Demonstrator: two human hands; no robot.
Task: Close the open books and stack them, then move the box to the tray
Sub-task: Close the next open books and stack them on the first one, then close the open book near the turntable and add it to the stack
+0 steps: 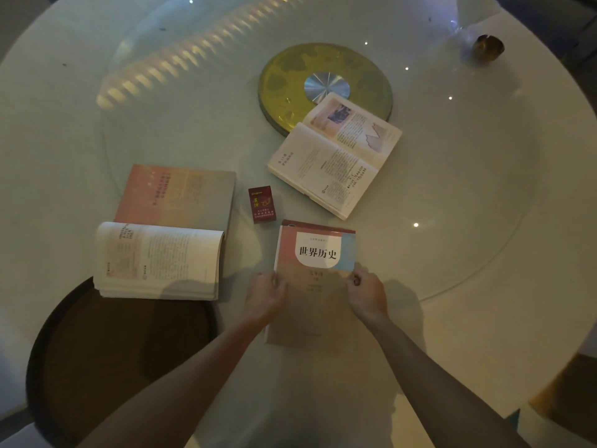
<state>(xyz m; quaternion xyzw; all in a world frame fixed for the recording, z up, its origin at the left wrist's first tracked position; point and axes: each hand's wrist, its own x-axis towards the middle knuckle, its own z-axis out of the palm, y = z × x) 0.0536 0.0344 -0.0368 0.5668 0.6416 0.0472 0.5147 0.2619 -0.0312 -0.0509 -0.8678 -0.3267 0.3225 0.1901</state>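
I have one book shut: the pink-and-tan paperback with a white title patch (313, 279) lies flat on the round white glass-topped table (484, 195), directly in front of me. My left hand (265, 294) pinches its left edge and my right hand (366, 294) pinches its right edge, fingers closed on the cover on both sides. I judge this the first of three closings, so the stack has its base.

Two books are still open. The thick open book with a pink back cover folded up (164, 240) lies to my left, its near edge overhanging the dark round wooden tray (106, 360). The thinner open book with illustrated pages (336, 156) lies farther off to the right, one corner resting over the brass-coloured disc (290, 76).

The small red cardboard box (261, 204) stands between the three books, just beyond the closed one's far-left corner, apart from each.

Next I would release and reach left for the thick book; lifting it also clears the tray rim. Open room is to my right.
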